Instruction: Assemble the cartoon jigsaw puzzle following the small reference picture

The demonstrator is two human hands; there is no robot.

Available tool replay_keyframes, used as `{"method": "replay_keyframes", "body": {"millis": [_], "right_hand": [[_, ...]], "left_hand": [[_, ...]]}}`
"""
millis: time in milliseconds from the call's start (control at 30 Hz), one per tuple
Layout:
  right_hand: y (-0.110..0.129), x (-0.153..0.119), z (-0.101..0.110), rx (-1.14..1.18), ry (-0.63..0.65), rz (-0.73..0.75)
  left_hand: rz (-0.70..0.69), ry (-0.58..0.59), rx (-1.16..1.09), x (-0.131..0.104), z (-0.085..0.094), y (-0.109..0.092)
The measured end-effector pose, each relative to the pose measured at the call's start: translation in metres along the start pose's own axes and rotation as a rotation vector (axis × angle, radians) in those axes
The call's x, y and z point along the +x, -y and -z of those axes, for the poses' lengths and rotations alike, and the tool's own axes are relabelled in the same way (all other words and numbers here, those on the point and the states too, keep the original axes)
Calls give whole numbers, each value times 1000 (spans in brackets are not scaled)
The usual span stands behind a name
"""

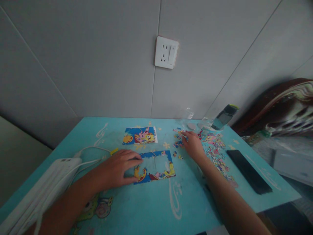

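My left hand (123,166) rests at the left edge of a partly assembled jigsaw (151,179), thumb and fingers apart and nothing between them. The jigsaw is a joined border around a gap in its middle. Behind it lies a picture card (139,135) with yellow and pink cartoon figures on blue. My right hand (192,143) is over the left side of the loose puzzle pieces (216,150), its fingers bent down among them. Whether a piece is between those fingertips is too small to make out. A few single pieces (180,157) lie between the jigsaw and my right forearm.
A white power strip (46,195) with cables lies at the left of the blue table (190,209). A bottle (223,117) and clear containers (206,122) stand at the back right. A black flat object (249,171) lies on the right. The wall has a socket (166,52).
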State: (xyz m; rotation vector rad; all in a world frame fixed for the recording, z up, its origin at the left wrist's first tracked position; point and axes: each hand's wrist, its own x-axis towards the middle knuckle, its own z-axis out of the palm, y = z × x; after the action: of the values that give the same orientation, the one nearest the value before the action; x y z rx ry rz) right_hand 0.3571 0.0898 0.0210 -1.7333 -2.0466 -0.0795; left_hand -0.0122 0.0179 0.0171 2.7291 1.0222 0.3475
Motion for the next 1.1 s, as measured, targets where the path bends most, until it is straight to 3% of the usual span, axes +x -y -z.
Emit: {"method": "replay_keyframes", "body": {"millis": [133, 367, 667, 967, 1100], "right_hand": [[-24, 33, -8, -73, 62, -21], [-23, 53, -19, -121, 255, 52], [-31, 44, -16, -86, 283, -25], [-44, -6, 7, 53, 211, -71], [-56, -16, 9, 61, 148, -94]], "left_hand": [[24, 12, -19, -1, -1, 0], [-3, -24, -27, 0, -3, 0], [-2, -16, -14, 1, 0, -4], [29, -7, -37, 2, 3, -5], [31, -6, -47, 1, -1, -1]]}}
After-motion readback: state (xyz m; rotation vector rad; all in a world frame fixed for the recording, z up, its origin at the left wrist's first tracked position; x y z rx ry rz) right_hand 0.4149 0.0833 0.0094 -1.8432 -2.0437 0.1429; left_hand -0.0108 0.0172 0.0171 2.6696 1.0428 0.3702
